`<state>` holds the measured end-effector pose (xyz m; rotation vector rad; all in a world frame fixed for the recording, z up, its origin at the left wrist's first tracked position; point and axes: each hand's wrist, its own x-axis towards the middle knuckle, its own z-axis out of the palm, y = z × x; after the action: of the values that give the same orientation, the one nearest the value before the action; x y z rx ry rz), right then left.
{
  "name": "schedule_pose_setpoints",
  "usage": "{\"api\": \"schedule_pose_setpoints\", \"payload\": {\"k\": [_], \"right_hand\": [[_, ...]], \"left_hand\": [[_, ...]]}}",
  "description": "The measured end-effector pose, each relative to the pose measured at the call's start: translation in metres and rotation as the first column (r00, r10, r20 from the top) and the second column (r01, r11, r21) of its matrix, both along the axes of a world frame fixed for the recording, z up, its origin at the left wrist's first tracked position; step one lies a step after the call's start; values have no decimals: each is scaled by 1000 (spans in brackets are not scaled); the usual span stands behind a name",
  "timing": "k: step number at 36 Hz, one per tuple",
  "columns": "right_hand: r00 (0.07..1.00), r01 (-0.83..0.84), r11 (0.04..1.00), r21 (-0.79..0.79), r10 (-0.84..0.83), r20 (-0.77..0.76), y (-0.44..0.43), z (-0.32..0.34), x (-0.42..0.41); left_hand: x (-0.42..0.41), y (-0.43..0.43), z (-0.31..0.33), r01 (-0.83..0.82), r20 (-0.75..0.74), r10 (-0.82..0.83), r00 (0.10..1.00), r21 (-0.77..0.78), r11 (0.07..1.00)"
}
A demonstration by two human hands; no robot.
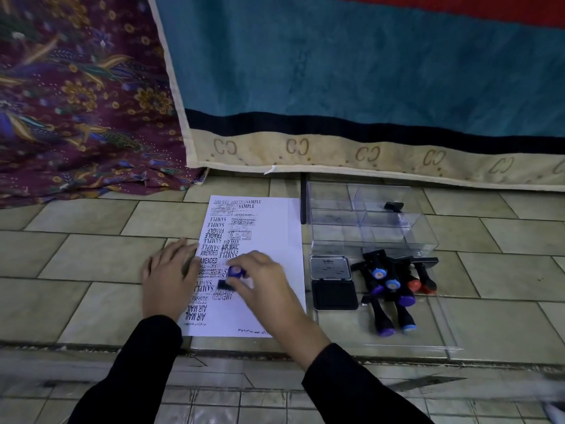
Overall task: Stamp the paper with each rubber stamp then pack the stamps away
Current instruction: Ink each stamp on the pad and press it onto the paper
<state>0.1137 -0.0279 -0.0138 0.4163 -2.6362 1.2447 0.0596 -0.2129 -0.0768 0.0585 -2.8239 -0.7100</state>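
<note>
Stamped paper [275, 234] lies on beige tiled floor [91, 240].

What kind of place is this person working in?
Probably a home floor, not an office: the paper lies on beige floor tiles, beside a teal blanket and patterned purple cloth.

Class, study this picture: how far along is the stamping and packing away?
Done: the paper already carries many prints. In hand: the right hand holds a blue-topped stamp on the sheet while the left hand rests flat at its edge. Left: packing, since the loose stamps lie beside the open ink pad and the clear box seems to hold one.
</note>
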Motion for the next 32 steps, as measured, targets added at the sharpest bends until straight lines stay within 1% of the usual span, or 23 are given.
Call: {"api": "schedule_pose_setpoints", "payload": {"k": [2, 4, 8, 11, 17, 23, 32], "right_hand": [[998, 61, 997, -48, -62, -20, 16, 10, -1], [990, 125, 991, -56, -128, -51, 34, 20, -1], [964, 241, 971, -7, -240, -110, 72, 31, 4], [949, 296, 954, 39, -289, -128, 96, 30, 15], [948, 312, 947, 72, -305, -94, 124, 13, 41], [954, 299, 950, 85, -296, -51, 128, 4, 48], [963, 269, 953, 137, -268, -31, 124, 4, 46]], "left_hand": [[0, 0, -1, -5, -2, 5, 1000, 0, 1000], [0, 1, 0, -9, 2, 9, 1000, 5, 1000], [1, 2, 2, -11, 12, 10, 1000, 6, 1000], [1, 2, 2, -13, 18, 13, 1000, 9, 1000], [0, 1, 0, -1, -4, 1, 1000, 3, 1000], [0, 1, -2, -5, 3, 5, 1000, 14, 1000], [1, 2, -1, -5, 1, 5, 1000, 5, 1000]]}}
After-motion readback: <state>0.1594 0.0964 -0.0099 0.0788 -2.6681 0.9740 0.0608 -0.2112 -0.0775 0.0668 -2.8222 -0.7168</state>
